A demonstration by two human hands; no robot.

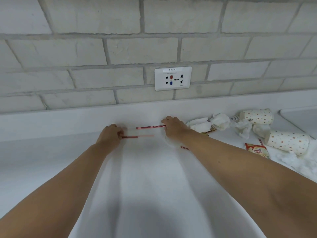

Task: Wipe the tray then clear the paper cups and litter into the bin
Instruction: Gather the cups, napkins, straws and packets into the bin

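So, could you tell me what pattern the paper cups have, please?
The cups are cream with scattered orange and dark dots; the head view shows it.

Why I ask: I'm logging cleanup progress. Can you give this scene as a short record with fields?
left hand: holds lower striped straw
right hand: holds upper striped straw
paper cups: two, on their sides, at right
litter: crumpled tissues, creamer sachet
bin: not in view
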